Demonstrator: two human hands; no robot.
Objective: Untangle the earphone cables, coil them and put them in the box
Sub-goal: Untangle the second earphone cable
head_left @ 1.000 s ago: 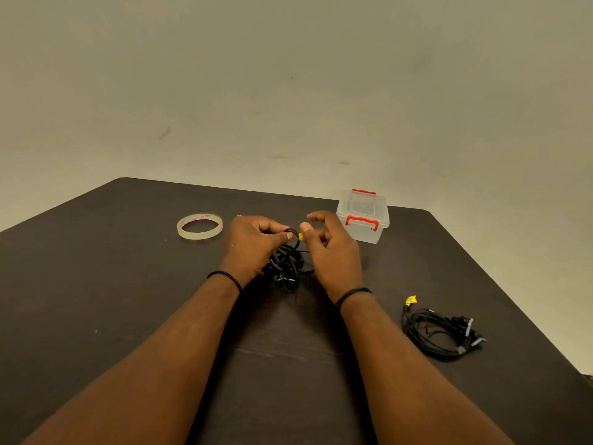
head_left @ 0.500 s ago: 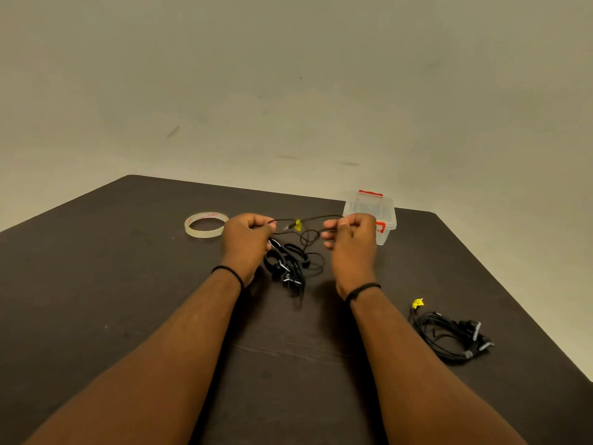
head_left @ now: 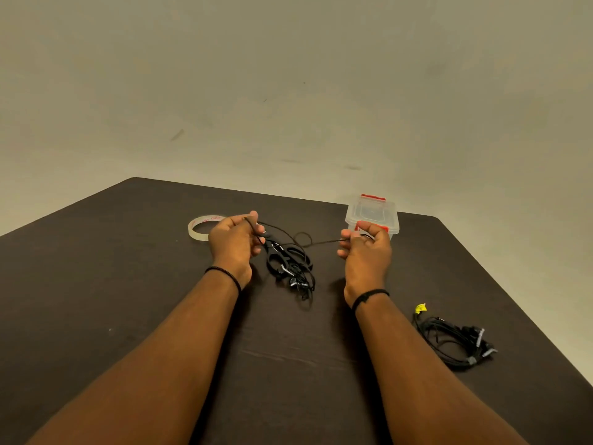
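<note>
A tangle of black earphone cable (head_left: pixel 290 264) lies on the dark table between my hands. My left hand (head_left: pixel 236 244) pinches one part of the cable at its upper left. My right hand (head_left: pixel 365 248) pinches another part, and a strand runs taut from it back to the tangle. Behind my right hand stands a small clear plastic box (head_left: pixel 372 213) with red clips, its lid on. A second bundle of black earphone cable (head_left: pixel 455 340) with a yellow tag lies at the right, untouched.
A roll of clear tape (head_left: pixel 202 228) lies flat beside my left hand, at the back left. The table's right edge (head_left: pixel 513 293) runs diagonally close to the second bundle. A bare wall rises behind the table.
My hands have moved apart, the right one farther to the right in front of the box, drawing a strand out of the tangle. The small yellow tag between them is no longer visible.
</note>
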